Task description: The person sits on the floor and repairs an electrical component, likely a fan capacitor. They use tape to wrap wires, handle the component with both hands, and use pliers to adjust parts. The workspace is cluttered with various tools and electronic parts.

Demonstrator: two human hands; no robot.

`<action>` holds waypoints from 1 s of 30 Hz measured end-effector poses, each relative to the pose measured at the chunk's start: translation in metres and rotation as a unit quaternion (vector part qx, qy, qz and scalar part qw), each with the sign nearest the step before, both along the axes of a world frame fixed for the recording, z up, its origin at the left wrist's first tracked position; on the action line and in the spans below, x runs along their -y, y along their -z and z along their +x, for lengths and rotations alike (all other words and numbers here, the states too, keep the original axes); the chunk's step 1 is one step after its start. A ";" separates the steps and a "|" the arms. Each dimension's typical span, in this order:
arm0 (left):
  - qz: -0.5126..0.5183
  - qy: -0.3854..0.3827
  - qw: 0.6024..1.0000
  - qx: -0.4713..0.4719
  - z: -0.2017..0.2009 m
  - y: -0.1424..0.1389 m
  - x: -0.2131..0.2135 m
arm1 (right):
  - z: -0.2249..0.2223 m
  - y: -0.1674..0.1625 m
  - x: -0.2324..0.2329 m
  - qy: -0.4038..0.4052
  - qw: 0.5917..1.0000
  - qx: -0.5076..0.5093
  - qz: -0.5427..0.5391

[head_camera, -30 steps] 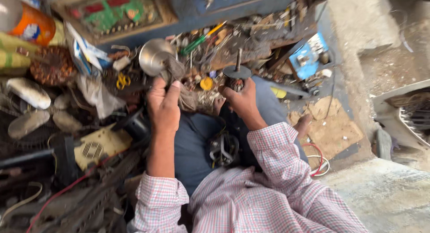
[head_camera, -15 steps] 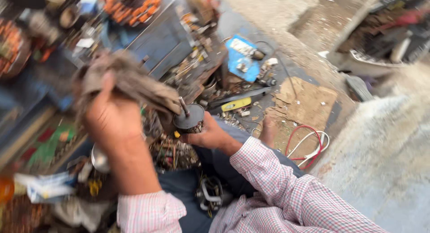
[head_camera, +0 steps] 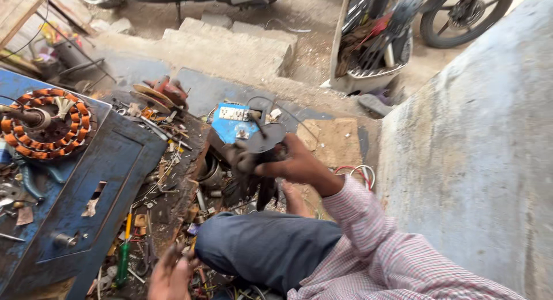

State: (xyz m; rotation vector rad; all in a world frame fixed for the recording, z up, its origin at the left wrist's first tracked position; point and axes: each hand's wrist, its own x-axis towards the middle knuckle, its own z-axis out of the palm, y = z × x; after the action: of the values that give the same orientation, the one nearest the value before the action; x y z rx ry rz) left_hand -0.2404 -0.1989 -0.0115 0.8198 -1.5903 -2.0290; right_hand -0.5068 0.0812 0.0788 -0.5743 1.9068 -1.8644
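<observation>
**Desk:** What does the head view show?

**Photographer:** A seated person's right hand grips a dark round motor part with a grimy rag, fingers wrapped tight, lifted above the knee at centre frame. The left hand hangs low at seven o'clock, blurred; I cannot tell whether its fingers are spread or closed.

**Desk:** Surroundings?

**Photographer:** A copper-wound stator at nine o'clock on a blue metal bench; a green screwdriver near the left hand.

**Desk:** Risks?

**Photographer:** One-handed, through the rag, the part could slip and drop into the clutter below.
</observation>
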 end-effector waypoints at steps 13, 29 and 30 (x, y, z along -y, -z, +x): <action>0.050 -0.104 0.981 0.155 0.107 -0.011 -0.061 | 0.064 0.095 -0.159 0.147 0.867 0.183 0.440; -0.177 -0.084 0.980 0.035 0.171 -0.123 -0.047 | 0.073 -0.016 0.018 -0.033 0.991 0.130 0.031; -0.206 -0.093 0.973 0.050 0.160 -0.131 -0.035 | 0.083 -0.028 0.045 -0.075 0.987 0.133 -0.040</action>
State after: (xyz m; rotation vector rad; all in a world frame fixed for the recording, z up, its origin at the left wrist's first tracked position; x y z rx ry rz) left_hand -0.0800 -0.1639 0.1192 0.8793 -1.8298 -1.4760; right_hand -0.4242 0.0362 0.1064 -0.4542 1.5807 -1.8246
